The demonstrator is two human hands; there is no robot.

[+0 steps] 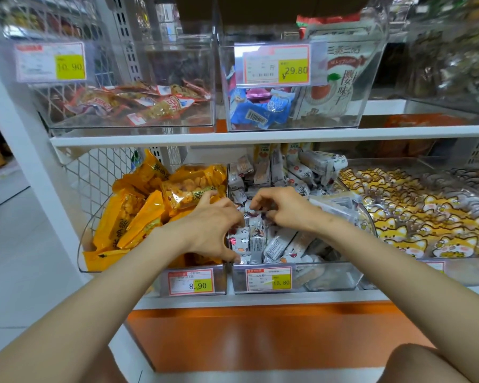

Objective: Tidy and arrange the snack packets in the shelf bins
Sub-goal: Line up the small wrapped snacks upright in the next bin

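Both hands reach into the middle clear bin (296, 280) on the lower shelf, which is full of small grey-white snack packets (277, 244). My left hand (213, 230) lies over the bin's left side, fingers curled down among the packets and thumb at the front rim. My right hand (285, 208) hovers over the packets with fingers bent, pinching at one small packet (253, 214). The bin to the left holds orange snack packets (144, 211). The bin to the right holds yellow cat-print packets (415, 214).
The upper shelf carries clear bins with red-yellow packets (138, 106), blue packets (263, 111) and a tall white pouch (338, 76). Price tags (191, 281) hang on the bin fronts. An orange base panel (260, 333) sits below. My knees show at the bottom edge.
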